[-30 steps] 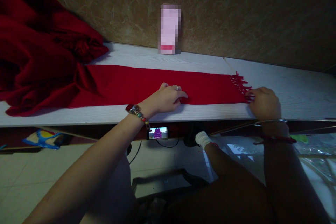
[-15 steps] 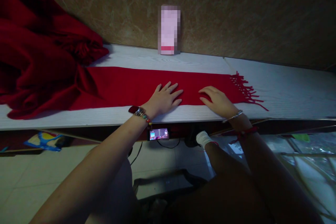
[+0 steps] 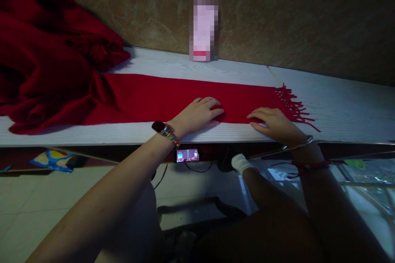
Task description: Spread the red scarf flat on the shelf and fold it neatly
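Observation:
A red scarf [image 3: 173, 98] lies lengthwise on a white wood-grained surface, its fringe [image 3: 294, 104] spread at the right end. My left hand [image 3: 199, 114], wearing a ring, rests palm down on the scarf near its front edge, fingers apart and slightly bent. Closer to the fringe, my right hand [image 3: 276, 124] touches the front edge with curved fingers; a gap shows between thumb and fingers. Neither hand grips the cloth. At the left, the rest of the scarf is gathered in a big loose heap [image 3: 46, 61].
A pink blurred upright object [image 3: 203, 31] stands against the brown marbled wall [image 3: 293, 20]. Below the white surface's [image 3: 345, 111] front edge are a phone with a lit screen [image 3: 187, 155], a cable [image 3: 199, 170] and a blue-and-white packet [image 3: 54, 160].
My right hand has slid right along the scarf's front edge. My left hand has shifted slightly right, its fingers now more bent. The scarf lies much as before.

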Available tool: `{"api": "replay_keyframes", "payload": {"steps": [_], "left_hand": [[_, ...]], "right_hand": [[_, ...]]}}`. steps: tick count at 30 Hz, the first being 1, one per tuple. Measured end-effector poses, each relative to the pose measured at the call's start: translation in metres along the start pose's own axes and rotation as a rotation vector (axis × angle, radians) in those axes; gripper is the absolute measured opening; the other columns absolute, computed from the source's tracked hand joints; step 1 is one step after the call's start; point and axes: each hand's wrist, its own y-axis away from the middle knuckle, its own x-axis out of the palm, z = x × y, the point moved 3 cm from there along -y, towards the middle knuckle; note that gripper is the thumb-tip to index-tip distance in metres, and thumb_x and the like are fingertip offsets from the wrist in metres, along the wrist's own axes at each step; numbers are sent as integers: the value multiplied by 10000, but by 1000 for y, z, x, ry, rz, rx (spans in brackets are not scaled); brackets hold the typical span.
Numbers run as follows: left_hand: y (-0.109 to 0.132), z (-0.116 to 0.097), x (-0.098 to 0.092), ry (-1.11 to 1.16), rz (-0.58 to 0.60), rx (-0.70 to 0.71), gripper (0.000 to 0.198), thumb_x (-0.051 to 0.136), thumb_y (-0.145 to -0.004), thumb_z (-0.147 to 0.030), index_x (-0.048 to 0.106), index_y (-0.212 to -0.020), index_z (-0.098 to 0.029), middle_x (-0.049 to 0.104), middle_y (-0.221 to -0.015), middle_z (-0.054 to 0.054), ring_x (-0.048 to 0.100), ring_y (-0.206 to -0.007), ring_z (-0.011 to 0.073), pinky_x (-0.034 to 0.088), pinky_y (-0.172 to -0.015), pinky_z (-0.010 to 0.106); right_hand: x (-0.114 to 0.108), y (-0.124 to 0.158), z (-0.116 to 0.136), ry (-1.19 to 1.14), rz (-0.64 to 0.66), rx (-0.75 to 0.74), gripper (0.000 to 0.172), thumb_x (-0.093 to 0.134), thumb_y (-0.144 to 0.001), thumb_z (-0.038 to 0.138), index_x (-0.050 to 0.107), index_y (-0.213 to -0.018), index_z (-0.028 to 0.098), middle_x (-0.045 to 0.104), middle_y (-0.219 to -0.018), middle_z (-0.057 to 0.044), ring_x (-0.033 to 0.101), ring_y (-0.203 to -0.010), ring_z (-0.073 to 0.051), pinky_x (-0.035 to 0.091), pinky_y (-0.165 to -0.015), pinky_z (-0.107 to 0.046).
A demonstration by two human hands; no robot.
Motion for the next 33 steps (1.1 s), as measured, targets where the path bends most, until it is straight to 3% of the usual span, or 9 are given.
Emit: {"api": "replay_keyframes", "payload": {"steps": [4, 8, 13, 19, 33], "left_hand": [[-1, -7, -2, -25, 27, 49, 344, 396, -935, -324, 572, -1195, -184, 597, -1181, 99, 555, -1069, 218, 441, -856, 343], [0, -10, -3, -54, 24, 23, 323, 400, -933, -298, 579, -1175, -182, 616, -1128, 96, 594, -974, 207, 467, -729, 298], [0, -11, -6, -64, 14, -18, 316, 388, -923, -171, 560, -1189, -169, 633, -1059, 95, 609, -881, 175, 453, -653, 261], [-1, -9, -5, -116, -72, -21, 256, 421, -916, -187, 609, -1088, -170, 641, -926, 82, 607, -791, 170, 389, -547, 246], [-4, -10, -8, -156, -164, -18, 265, 392, -893, -140, 651, -948, -144, 624, -879, 101, 574, -799, 191, 404, -615, 300]], "right_hand": [[2, -4, 6, 177, 3, 14, 321, 419, -769, 114, 662, -967, 185, 696, -964, -89, 610, -900, -226, 390, -770, -372], [4, -7, 9, 249, -60, 39, 311, 406, -789, 114, 667, -949, 172, 709, -895, -86, 615, -825, -218, 370, -772, -365], [3, -7, 7, 229, -97, 50, 285, 409, -825, 155, 676, -924, 149, 715, -851, -89, 621, -784, -218, 382, -755, -357], [4, -5, 3, 135, -139, 33, 232, 434, -827, 167, 666, -828, 188, 705, -804, -66, 616, -778, -213, 400, -741, -354], [-5, -4, 8, 175, -154, 89, 255, 385, -839, 182, 639, -826, 198, 670, -800, -85, 579, -815, -247, 397, -766, -387]]}}
